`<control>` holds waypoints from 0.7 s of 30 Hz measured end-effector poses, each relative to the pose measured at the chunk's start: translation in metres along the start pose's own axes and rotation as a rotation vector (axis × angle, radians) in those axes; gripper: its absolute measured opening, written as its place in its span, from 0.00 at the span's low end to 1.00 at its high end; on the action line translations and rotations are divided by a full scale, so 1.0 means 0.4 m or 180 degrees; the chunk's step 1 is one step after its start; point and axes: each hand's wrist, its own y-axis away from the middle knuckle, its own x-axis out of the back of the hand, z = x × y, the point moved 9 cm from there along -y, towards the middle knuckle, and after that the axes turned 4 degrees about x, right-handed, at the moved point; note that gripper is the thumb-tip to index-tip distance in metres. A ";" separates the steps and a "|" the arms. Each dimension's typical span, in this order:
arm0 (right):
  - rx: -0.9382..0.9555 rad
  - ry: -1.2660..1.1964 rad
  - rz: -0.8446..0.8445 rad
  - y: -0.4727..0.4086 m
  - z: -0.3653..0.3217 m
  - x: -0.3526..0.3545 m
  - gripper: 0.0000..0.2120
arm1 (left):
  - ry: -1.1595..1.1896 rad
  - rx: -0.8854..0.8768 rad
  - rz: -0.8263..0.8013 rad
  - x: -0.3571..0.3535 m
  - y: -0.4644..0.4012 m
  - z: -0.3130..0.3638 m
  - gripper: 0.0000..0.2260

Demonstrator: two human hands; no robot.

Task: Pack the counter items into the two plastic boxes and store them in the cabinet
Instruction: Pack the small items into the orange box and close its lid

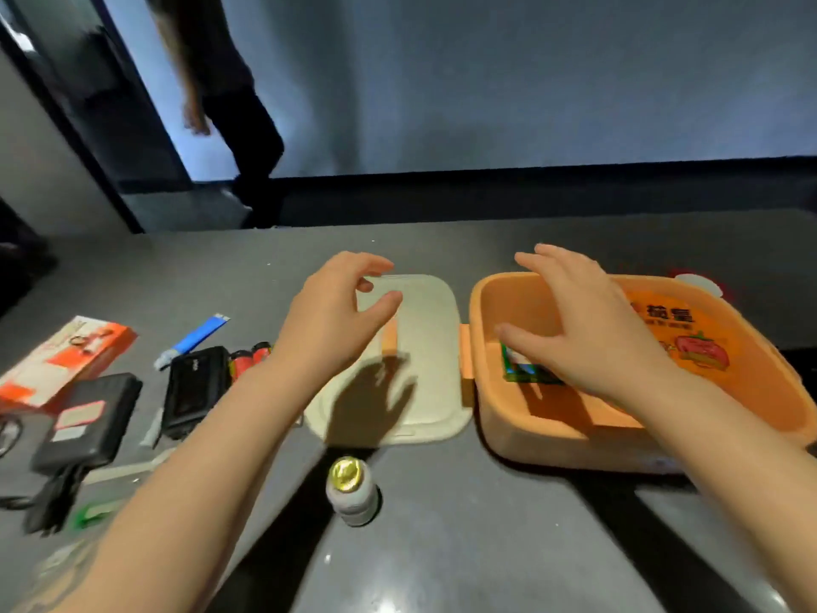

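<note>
Under the right hand [588,329], empty with fingers spread, the orange box [521,418] looks light, rigid, best gripped at its rims; left hand [336,316] loose, holding nothing.

Looks like an office or studio room, not a kitchen: grey surface [442,546], plain grey wall [530,81] with dark baseboard [530,183], dark-framed doorway [146,126]; electronics laid out, including a black charger [88,422] and black case [194,389].
</note>
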 end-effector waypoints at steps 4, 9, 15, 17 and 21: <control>0.0706 -0.0708 0.0162 0.033 -0.251 -0.071 0.30 | -0.0034 0.0597 0.0332 0.134 0.161 -0.182 0.11; 0.0675 -0.1359 -0.0491 0.129 -0.385 -0.275 0.29 | -0.0199 0.1048 0.0414 0.188 0.344 -0.337 0.12; 0.0278 -0.1525 -0.0916 0.207 -0.379 -0.400 0.28 | -0.0366 0.1483 0.0314 0.216 0.490 -0.463 0.13; 0.0141 -0.1501 -0.0862 0.216 -0.369 -0.413 0.26 | -0.0418 0.1598 0.0282 0.230 0.520 -0.494 0.14; -0.0183 -0.1566 -0.0728 0.226 -0.334 -0.428 0.24 | -0.0448 0.1702 0.0354 0.271 0.563 -0.537 0.15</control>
